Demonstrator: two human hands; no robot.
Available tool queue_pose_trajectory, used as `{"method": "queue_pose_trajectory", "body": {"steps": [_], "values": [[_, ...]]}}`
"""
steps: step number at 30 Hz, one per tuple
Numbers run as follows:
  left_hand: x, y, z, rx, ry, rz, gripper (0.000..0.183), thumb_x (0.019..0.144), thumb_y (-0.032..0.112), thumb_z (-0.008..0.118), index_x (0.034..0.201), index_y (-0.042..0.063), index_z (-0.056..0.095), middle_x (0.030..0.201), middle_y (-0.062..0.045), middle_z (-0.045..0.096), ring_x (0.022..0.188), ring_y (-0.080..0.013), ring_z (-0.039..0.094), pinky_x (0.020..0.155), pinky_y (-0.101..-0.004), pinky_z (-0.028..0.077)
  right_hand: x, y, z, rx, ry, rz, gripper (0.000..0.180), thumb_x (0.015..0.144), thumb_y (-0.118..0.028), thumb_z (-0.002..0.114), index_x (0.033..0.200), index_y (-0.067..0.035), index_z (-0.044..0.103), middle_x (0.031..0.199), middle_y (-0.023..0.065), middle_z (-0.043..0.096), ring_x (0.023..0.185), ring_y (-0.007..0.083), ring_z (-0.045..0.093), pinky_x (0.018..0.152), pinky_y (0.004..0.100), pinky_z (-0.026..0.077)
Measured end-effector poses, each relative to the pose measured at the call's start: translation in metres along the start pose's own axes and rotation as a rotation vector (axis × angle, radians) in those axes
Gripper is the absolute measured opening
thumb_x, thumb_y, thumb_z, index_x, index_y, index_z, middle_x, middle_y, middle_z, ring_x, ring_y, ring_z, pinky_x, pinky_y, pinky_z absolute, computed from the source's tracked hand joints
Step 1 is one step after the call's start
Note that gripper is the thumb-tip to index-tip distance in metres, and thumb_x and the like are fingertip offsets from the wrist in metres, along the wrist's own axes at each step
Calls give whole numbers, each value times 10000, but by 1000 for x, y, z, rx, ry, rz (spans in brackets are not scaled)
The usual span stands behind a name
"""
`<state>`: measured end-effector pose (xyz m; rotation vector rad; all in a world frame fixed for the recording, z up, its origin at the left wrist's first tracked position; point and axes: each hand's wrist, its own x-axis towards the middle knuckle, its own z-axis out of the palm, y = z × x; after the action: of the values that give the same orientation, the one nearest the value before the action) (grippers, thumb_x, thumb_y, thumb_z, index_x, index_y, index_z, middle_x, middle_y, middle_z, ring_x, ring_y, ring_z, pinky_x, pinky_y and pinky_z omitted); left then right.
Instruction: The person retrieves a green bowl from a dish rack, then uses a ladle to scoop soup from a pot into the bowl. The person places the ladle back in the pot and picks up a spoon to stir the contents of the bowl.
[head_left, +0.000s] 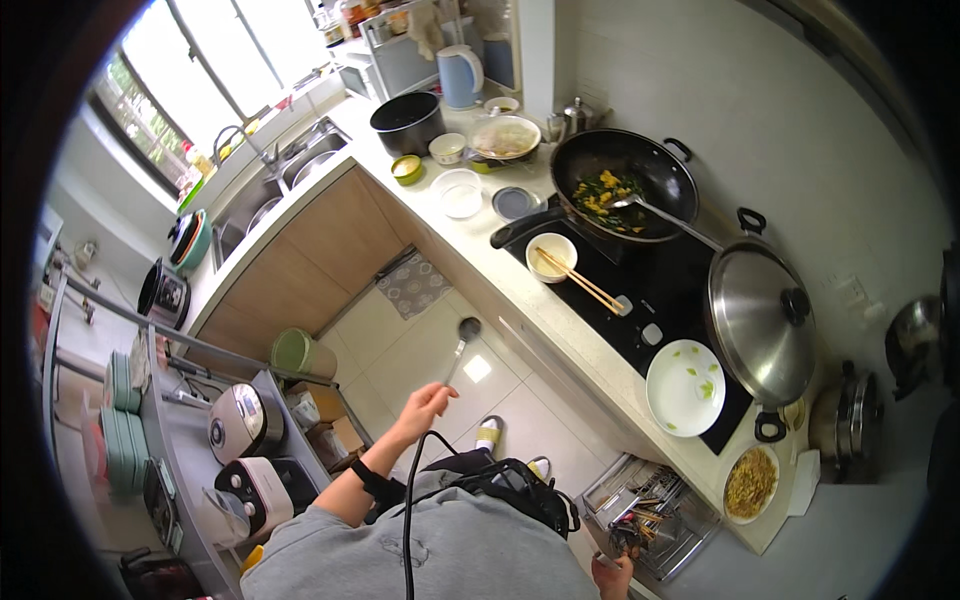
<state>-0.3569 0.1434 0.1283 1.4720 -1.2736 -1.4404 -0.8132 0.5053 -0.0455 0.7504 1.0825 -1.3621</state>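
My left hand (424, 411) grips the handle of a ladle (469, 330) with a dark round bowl, held out over the tiled floor. My right hand (613, 576) is low at the right, beside the front edge of a pulled-out wire drawer (679, 551). Its fingers are partly hidden, and a small grey piece shows at them; whether they hold it or the drawer is unclear. Inside the drawer lie several utensils (637, 521), some of them wooden, with dark handles among them.
On the black cooktop (637, 300) are a wok (626, 184) with egg and greens, a bowl with chopsticks (551, 257), a leaf-patterned plate (685, 388) and a large lid (761, 322). A plate of food (751, 484) sits at the counter's end. Shelves with appliances (244, 424) stand left.
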Motion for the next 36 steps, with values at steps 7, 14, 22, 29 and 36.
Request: {"method": "queue_pose_trajectory", "body": {"steps": [7,14,22,29,36], "values": [[31,9,-77,-608,76,-38,318,970,268,484,1123,16,603,862,10,566,818,-80,497,731,-232,376,13,-41,57,-458,90,-83,252,769,-208,576,936,-20,586,896,130,648,789,295,630,709,349,511],[94,26,-184,-744,-266,-5,344,955,213,502,1195,-22,577,1209,-75,584,1104,-152,513,944,-308,386,-22,109,405,-1455,-461,-707,269,935,-182,551,1115,-4,640,913,60,672,761,113,618,662,228,482],[129,49,-303,-861,-564,113,334,929,216,515,1137,-27,610,1278,-135,550,1147,-211,516,972,-345,385,-100,386,695,-1586,-1754,-1728,413,764,-135,694,1170,-135,620,914,71,669,767,233,635,666,334,518],[135,27,-386,-1074,-517,138,250,894,235,557,984,24,656,1035,-64,631,934,-169,565,842,-327,429,-85,506,764,-1206,-2028,-1852,337,749,-128,697,1082,-135,644,814,32,659,616,196,629,529,294,516],[201,37,-445,-899,-553,85,450,933,385,536,1153,-1,605,1215,-106,585,1126,-206,534,958,-350,409,-44,528,831,-1229,-1842,-1643,304,733,-20,630,1027,-85,589,797,67,628,639,236,629,552,336,512]]}}
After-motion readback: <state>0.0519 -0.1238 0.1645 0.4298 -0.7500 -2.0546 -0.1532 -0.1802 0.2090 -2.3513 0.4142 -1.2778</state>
